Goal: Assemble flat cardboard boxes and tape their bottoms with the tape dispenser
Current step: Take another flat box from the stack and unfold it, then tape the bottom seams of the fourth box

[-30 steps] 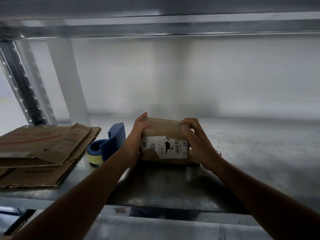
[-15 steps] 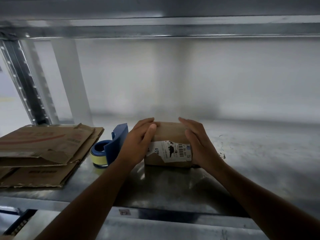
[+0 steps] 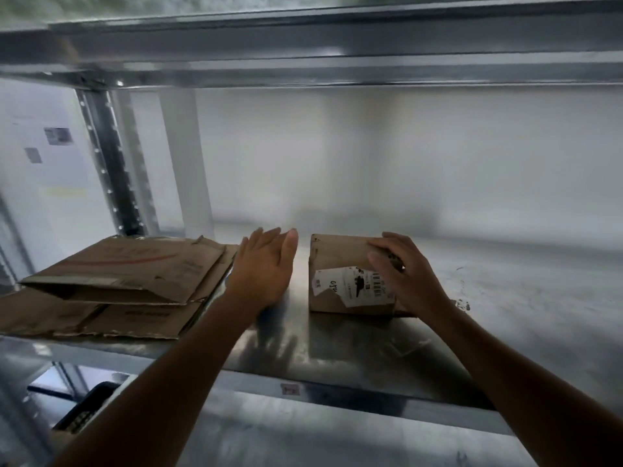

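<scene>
Head view: small brown cardboard box (image 3: 340,264), closed up, standing on the metal shelf (image 3: 505,298) right of centre. Torn white label (image 3: 354,286) with a barcode on the near face, print too blurred to read. Long axis runs left-right, parallel to the shelf's front edge; labelled face points at the camera.

Right hand (image 3: 408,281) grips the box's right end, fingers (image 3: 387,239) curled over the top, thumb on the near face. Left hand (image 3: 264,267) is off the box, just left of it, palm down, fingers straight and close together, thumb apart, holding nothing.

Stack of flat cardboard boxes (image 3: 128,281) lies at the left end of the shelf, beside the left hand; the hand sits between stack and box. Perforated upright post (image 3: 111,163) rear left. Upper shelf beam (image 3: 337,62) overhead. Dark crate (image 3: 87,409) below, lower left.
</scene>
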Available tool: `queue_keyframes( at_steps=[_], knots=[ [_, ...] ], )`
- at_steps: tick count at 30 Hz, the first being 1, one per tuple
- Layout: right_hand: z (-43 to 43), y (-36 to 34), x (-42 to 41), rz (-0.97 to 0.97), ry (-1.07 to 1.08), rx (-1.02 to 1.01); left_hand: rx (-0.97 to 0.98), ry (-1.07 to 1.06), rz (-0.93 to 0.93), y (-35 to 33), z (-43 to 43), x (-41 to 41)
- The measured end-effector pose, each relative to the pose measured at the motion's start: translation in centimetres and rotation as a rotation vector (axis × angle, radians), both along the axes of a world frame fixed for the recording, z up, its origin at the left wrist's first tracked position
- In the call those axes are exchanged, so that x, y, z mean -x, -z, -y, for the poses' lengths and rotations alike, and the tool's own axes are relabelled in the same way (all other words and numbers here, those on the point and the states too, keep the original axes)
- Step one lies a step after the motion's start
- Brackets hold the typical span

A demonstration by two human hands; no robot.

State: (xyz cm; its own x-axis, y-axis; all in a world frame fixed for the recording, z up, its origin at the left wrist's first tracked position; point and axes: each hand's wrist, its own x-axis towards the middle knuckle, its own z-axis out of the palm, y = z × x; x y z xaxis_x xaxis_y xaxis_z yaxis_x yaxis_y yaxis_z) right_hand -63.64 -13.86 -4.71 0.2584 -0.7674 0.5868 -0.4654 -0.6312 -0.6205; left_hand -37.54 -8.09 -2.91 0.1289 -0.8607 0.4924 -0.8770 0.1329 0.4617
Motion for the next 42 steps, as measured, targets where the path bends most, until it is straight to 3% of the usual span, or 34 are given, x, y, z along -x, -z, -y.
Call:
queue_keyframes(
  at_steps=[4,7,14,23,30,33,38,42],
  knots=[
    [0.4,-0.3,-1.1,0.042,0.008,-0.006,-0.267,-0.049,0.109,0.6,-0.4,-2.8],
    [0.8,-0.2,-2.4,0.078,-0.004,0.007,-0.278,-0.116,0.429,0.6,-0.7,-4.1],
    [1.7,0.9,-2.4,0.101,-0.034,-0.007,-0.263,-0.181,0.741,0.3,-1.1,-4.4],
    [1.6,0.4,-2.8,0.114,-0.047,0.032,-0.279,0.027,0.596,-0.5,0.0,-5.7],
    [1.8,0.6,-2.8,0.123,-0.055,0.014,-0.281,0.048,0.573,0.5,1.3,-7.2],
    [1.6,0.5,-2.9,0.128,-0.053,-0.004,-0.212,-0.005,0.670,1.1,1.7,-7.7],
    [1.2,0.1,-3.1,0.126,-0.075,-0.009,-0.139,0.088,0.526,-0.8,1.8,-9.5],
    [1.2,0.3,-3.1,0.103,-0.066,-0.051,0.133,0.185,0.396,-4.1,1.5,-8.9]
  ],
)
